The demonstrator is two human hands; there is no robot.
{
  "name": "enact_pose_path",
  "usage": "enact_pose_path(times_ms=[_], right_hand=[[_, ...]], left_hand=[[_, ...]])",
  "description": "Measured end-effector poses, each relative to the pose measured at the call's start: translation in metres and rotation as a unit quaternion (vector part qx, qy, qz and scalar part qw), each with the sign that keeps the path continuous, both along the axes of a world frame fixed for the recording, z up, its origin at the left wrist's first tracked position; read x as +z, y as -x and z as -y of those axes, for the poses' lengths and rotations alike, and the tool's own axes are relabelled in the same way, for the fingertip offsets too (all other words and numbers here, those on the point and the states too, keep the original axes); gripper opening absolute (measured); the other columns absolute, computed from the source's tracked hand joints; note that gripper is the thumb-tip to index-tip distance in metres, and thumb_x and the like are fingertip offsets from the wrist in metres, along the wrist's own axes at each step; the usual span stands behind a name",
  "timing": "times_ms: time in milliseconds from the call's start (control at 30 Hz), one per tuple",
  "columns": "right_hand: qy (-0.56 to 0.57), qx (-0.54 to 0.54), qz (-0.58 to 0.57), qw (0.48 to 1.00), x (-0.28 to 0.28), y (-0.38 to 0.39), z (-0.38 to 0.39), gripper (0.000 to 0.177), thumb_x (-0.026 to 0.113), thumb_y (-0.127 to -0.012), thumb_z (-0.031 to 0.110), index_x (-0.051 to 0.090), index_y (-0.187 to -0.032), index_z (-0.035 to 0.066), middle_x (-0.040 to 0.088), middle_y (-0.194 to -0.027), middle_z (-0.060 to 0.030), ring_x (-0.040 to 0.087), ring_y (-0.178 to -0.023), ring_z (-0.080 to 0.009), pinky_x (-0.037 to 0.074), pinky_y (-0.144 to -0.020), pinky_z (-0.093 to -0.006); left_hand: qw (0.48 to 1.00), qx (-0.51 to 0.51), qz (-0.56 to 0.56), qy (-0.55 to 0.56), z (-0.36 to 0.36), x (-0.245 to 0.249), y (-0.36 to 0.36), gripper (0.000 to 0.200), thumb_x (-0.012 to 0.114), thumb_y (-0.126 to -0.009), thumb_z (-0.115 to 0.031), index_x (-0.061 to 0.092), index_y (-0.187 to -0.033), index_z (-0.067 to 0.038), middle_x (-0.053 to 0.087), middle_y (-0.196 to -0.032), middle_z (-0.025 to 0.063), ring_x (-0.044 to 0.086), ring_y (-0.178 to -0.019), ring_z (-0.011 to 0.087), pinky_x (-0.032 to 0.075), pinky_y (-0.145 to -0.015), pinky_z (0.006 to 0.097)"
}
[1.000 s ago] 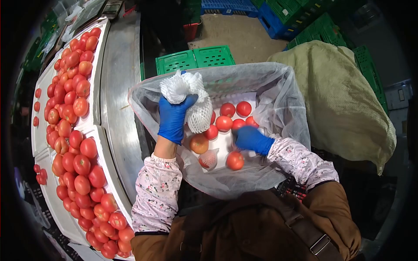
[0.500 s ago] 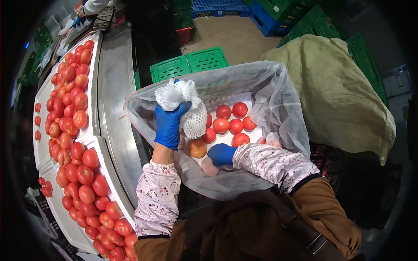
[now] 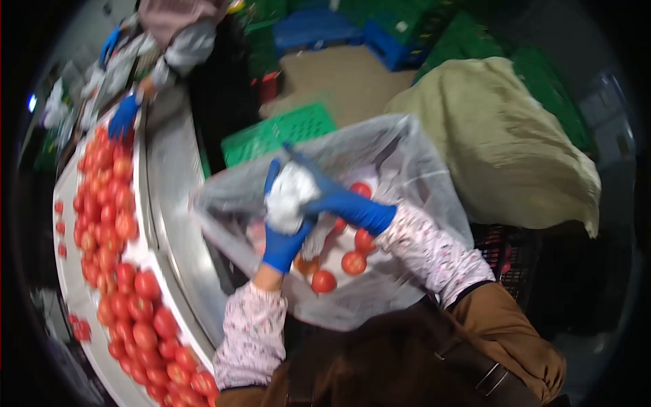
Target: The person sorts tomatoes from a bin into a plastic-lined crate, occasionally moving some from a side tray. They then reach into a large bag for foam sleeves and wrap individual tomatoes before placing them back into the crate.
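Foam netting (image 3: 290,197), white and bunched, is above the translucent liner (image 3: 434,183), gripped in the left hand (image 3: 283,244); the right hand (image 3: 342,202) meets it, though blur hides whether its fingers close. A light, even hold probably suits it — clear of the loose tomatoes (image 3: 353,262) below. The liner's edge runs close by the left wrist; beyond stand a green crate (image 3: 278,134) and a sack (image 3: 502,136).

The tomatoes (image 3: 353,262) looked glossy and smooth, the netting (image 3: 290,197) matt foam, the sack (image 3: 502,149) creased, matt cloth, the crate (image 3: 277,137) moulded plastic, and the worktop (image 3: 174,163) smooth, shiny metal.
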State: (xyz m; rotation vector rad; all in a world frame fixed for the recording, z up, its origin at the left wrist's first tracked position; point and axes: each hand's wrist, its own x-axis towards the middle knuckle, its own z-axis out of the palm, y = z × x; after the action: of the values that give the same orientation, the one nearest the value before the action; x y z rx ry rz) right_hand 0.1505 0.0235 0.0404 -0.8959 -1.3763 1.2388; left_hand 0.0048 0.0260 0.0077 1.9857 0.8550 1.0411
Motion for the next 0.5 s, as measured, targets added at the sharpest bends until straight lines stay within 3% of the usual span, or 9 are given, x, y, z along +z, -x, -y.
enact_pose_path(times_ms=[67,100,167,200,233,300,367,433,500], right_hand=[[-0.056,-0.039,0.228,0.971,0.012,0.004,0.008,0.088,0.068,-0.065,0.027,0.019,-0.133,0.001,0.024,-0.135,-0.0159,0.021,-0.126,-0.0251,0.014,-0.104,-0.0306],[-0.087,0.029,0.235,0.968,0.016,0.006,0.001,0.085,0.068,-0.065,0.027,0.022,-0.131,0.0,0.03,-0.131,-0.0167,0.025,-0.124,-0.027,0.018,-0.102,-0.0322],[-0.056,0.038,0.136,0.988,0.056,0.013,0.024,0.084,0.074,-0.054,0.035,0.037,-0.122,0.003,0.046,-0.115,-0.0145,0.04,-0.112,-0.0263,0.024,-0.1,-0.0344],[-0.116,-0.037,0.338,0.933,0.039,0.016,0.016,0.073,0.076,-0.053,0.033,0.046,-0.112,0.002,0.05,-0.108,-0.0145,0.044,-0.107,-0.0269,0.03,-0.096,-0.0337],[-0.098,-0.125,0.219,0.963,0.03,0.014,0.027,0.065,0.076,-0.053,0.03,0.05,-0.106,0.003,0.052,-0.102,-0.0159,0.046,-0.103,-0.0275,0.034,-0.092,-0.0343],[-0.011,-0.142,0.159,0.977,0.039,0.004,0.041,0.062,0.076,-0.054,0.024,0.049,-0.106,0.003,0.053,-0.099,-0.0137,0.05,-0.098,-0.0252,0.038,-0.087,-0.0332],[0.031,-0.114,-0.006,0.993,0.056,-0.009,0.053,0.056,0.075,-0.055,0.016,0.05,-0.104,0.002,0.054,-0.098,-0.011,0.052,-0.095,-0.0204,0.041,-0.083,-0.0315],[-0.077,-0.16,0.1,0.979,0.111,-0.026,0.08,0.049,0.074,-0.056,0.009,0.051,-0.099,0.006,0.054,-0.094,-0.0054,0.052,-0.091,-0.0165,0.042,-0.081,-0.0297],[-0.204,-0.166,0.129,0.956,0.196,-0.048,0.126,0.048,0.073,-0.056,0.007,0.05,-0.098,0.008,0.05,-0.098,-0.0054,0.05,-0.094,-0.0189,0.041,-0.083,-0.0301]], left_hand=[[0.965,-0.093,0.03,0.241,0.017,-0.018,0.006,0.056,0.063,-0.077,-0.019,0.037,-0.124,-0.001,0.042,-0.123,0.01,0.043,-0.109,0.0206,0.036,-0.092,0.0317],[0.969,-0.126,-0.132,0.168,0.013,-0.018,0.006,0.055,0.059,-0.08,-0.019,0.034,-0.126,-0.002,0.04,-0.125,0.0107,0.04,-0.112,0.0214,0.033,-0.096,0.0312],[0.974,-0.135,-0.146,0.113,-0.002,-0.045,0.002,0.052,0.058,-0.079,-0.016,0.036,-0.124,-0.003,0.041,-0.124,0.0115,0.039,-0.113,0.0215,0.032,-0.097,0.0314],[0.98,-0.11,-0.15,0.073,0.012,0.004,0.003,0.051,0.059,-0.077,-0.011,0.038,-0.123,-0.004,0.042,-0.122,0.0118,0.039,-0.113,0.0207,0.032,-0.096,0.0317],[0.948,-0.101,0.004,0.301,0.02,0.013,0.002,0.062,0.068,-0.067,-0.008,0.04,-0.122,-0.003,0.042,-0.123,0.0127,0.039,-0.114,0.0205,0.033,-0.096,0.0329],[0.992,-0.1,0.052,0.053,0.009,-0.015,-0.007,0.105,0.077,-0.051,-0.01,0.013,-0.134,-0.005,0.032,-0.128,0.0115,0.039,-0.112,0.0222,0.031,-0.096,0.0324],[0.957,-0.144,0.249,0.03,0.03,0.05,-0.015,0.093,0.073,-0.06,-0.019,0.019,-0.134,-0.009,0.032,-0.129,0.0116,0.031,-0.12,0.0267,0.024,-0.1,0.035],[0.95,-0.119,0.262,0.118,0.023,0.028,-0.009,0.123,0.074,-0.046,-0.013,-0.011,-0.136,-0.011,0.028,-0.125,0.0123,0.035,-0.112,0.0263,0.025,-0.098,0.0353],[0.952,-0.044,0.229,0.197,0.032,0.05,-0.004,0.057,0.053,-0.078,-0.005,0.03,-0.13,-0.002,0.051,-0.104,0.0145,0.048,-0.092,0.0196,0.042,-0.074,0.0281]])
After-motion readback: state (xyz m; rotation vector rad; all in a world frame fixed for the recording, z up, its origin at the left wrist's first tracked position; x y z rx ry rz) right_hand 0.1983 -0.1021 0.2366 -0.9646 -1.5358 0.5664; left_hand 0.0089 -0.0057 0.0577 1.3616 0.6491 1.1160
